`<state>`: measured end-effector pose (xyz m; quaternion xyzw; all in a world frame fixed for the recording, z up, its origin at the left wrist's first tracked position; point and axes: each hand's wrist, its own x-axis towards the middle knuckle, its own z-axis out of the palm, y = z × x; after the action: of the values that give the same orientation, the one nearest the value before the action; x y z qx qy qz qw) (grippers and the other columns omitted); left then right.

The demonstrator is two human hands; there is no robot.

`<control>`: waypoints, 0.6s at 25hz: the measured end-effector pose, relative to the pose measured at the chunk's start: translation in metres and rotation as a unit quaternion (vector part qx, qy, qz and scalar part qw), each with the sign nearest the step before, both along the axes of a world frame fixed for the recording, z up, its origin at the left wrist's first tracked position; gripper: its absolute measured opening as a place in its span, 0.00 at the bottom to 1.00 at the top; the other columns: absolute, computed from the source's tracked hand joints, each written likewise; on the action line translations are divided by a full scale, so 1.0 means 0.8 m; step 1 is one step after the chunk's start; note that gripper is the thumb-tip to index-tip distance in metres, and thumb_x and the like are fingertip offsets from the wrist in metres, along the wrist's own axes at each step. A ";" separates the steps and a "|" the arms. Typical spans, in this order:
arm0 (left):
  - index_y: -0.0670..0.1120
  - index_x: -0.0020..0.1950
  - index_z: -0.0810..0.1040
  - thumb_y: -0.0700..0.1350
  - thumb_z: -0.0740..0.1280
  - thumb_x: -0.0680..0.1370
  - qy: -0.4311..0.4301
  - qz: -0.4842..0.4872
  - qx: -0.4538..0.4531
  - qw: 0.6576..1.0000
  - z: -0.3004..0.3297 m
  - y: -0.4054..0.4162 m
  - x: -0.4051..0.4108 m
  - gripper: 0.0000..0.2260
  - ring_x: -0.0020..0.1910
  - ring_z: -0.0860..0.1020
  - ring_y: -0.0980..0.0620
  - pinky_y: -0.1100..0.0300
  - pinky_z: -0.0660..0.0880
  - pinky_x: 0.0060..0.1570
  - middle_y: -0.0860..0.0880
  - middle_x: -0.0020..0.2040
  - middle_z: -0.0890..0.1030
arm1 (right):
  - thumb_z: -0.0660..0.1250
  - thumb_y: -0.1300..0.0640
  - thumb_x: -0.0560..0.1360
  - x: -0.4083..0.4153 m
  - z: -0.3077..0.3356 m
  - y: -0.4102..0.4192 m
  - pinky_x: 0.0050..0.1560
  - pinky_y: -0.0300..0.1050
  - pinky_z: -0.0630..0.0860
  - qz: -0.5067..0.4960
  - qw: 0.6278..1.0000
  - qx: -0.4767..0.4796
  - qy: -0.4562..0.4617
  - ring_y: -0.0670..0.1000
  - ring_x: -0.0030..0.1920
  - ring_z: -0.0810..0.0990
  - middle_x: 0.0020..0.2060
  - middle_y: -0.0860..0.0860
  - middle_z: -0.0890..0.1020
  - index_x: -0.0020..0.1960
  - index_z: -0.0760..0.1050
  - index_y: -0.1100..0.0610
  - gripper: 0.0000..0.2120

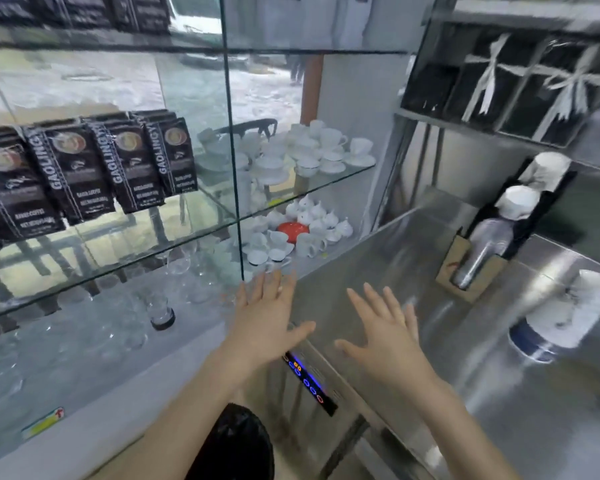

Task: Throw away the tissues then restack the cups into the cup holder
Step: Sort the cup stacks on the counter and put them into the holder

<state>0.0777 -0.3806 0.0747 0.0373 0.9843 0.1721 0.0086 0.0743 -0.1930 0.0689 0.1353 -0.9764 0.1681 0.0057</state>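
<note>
Steel counter beside glass shelves, both hands spread open, empty.

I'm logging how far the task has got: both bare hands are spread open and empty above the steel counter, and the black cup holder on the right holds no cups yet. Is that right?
One thing is wrong. The head view shows the black cup holder already holding white paper cups stacked in its slots. The rest stands: the left hand and right hand are spread open and empty above the steel counter.
</note>
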 end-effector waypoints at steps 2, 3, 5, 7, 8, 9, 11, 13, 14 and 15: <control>0.51 0.73 0.39 0.62 0.57 0.74 0.016 -0.029 -0.009 0.999 0.014 0.046 -0.007 0.37 0.75 0.41 0.43 0.43 0.38 0.71 0.44 0.76 0.42 | 0.62 0.41 0.71 0.005 0.015 0.046 0.72 0.57 0.35 -0.022 1.000 0.006 0.009 0.52 0.75 0.38 0.76 0.47 0.45 0.73 0.45 0.44 0.37; 0.51 0.73 0.39 0.62 0.57 0.74 0.022 -0.042 -0.012 0.999 0.020 0.068 -0.009 0.37 0.75 0.41 0.43 0.43 0.38 0.71 0.44 0.76 0.42 | 0.62 0.41 0.71 0.007 0.020 0.068 0.72 0.57 0.35 -0.030 0.999 0.008 0.012 0.52 0.75 0.38 0.76 0.48 0.45 0.73 0.45 0.44 0.37; 0.51 0.73 0.40 0.62 0.57 0.74 0.035 -0.067 -0.017 0.997 0.032 0.113 -0.010 0.37 0.75 0.42 0.43 0.43 0.38 0.71 0.44 0.76 0.43 | 0.62 0.41 0.72 0.016 0.028 0.113 0.72 0.57 0.35 -0.046 0.999 0.012 0.017 0.53 0.75 0.38 0.76 0.48 0.45 0.73 0.44 0.44 0.37; 0.51 0.73 0.40 0.62 0.57 0.74 0.045 -0.093 -0.023 0.994 0.041 0.162 -0.009 0.37 0.75 0.41 0.43 0.43 0.37 0.71 0.44 0.76 0.42 | 0.61 0.41 0.72 0.027 0.036 0.162 0.72 0.57 0.34 -0.067 0.997 0.008 0.026 0.52 0.75 0.38 0.76 0.47 0.45 0.73 0.44 0.44 0.37; 0.51 0.73 0.39 0.62 0.57 0.74 0.048 -0.103 -0.024 0.993 0.044 0.184 -0.008 0.37 0.75 0.41 0.43 0.43 0.37 0.71 0.44 0.76 0.42 | 0.61 0.41 0.72 0.031 0.038 0.184 0.72 0.57 0.34 -0.077 0.997 0.006 0.030 0.52 0.75 0.38 0.76 0.47 0.45 0.73 0.44 0.44 0.37; 0.51 0.73 0.39 0.62 0.57 0.74 0.051 -0.112 -0.024 0.992 0.047 0.201 -0.008 0.37 0.75 0.41 0.44 0.44 0.37 0.71 0.44 0.76 0.42 | 0.62 0.42 0.72 0.034 0.040 0.202 0.72 0.57 0.35 -0.086 0.996 0.004 0.035 0.52 0.75 0.38 0.76 0.47 0.45 0.73 0.45 0.44 0.36; 0.51 0.73 0.39 0.62 0.57 0.74 0.058 -0.134 -0.022 0.989 0.051 0.245 -0.007 0.37 0.75 0.40 0.44 0.44 0.37 0.71 0.45 0.77 0.42 | 0.61 0.42 0.72 0.044 0.045 0.244 0.72 0.57 0.36 -0.107 0.993 0.000 0.042 0.52 0.75 0.39 0.76 0.47 0.45 0.73 0.45 0.45 0.36; 0.51 0.73 0.39 0.62 0.56 0.74 0.066 -0.149 -0.022 0.986 0.053 0.284 -0.005 0.37 0.75 0.41 0.44 0.44 0.37 0.71 0.45 0.77 0.42 | 0.61 0.42 0.73 0.051 0.048 0.281 0.72 0.57 0.37 -0.125 0.991 0.008 0.043 0.53 0.75 0.39 0.76 0.48 0.46 0.73 0.46 0.45 0.35; 0.51 0.73 0.39 0.62 0.56 0.74 0.067 -0.156 -0.019 0.985 0.054 0.304 -0.004 0.36 0.75 0.40 0.44 0.44 0.37 0.71 0.45 0.77 0.42 | 0.60 0.42 0.73 0.054 0.048 0.300 0.72 0.58 0.37 -0.133 0.990 0.014 0.043 0.53 0.75 0.39 0.76 0.48 0.46 0.73 0.46 0.45 0.35; 0.51 0.73 0.39 0.61 0.57 0.74 0.065 -0.163 -0.016 0.984 0.054 0.322 -0.004 0.37 0.75 0.40 0.45 0.44 0.37 0.71 0.45 0.77 0.42 | 0.60 0.42 0.73 0.057 0.048 0.316 0.72 0.58 0.37 -0.139 0.989 0.016 0.043 0.53 0.75 0.39 0.76 0.49 0.46 0.73 0.46 0.45 0.34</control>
<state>0.0741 -0.1228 0.1182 0.2084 0.9661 0.1503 -0.0268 0.1200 0.0600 0.1070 0.0056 -0.9872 0.1438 0.0689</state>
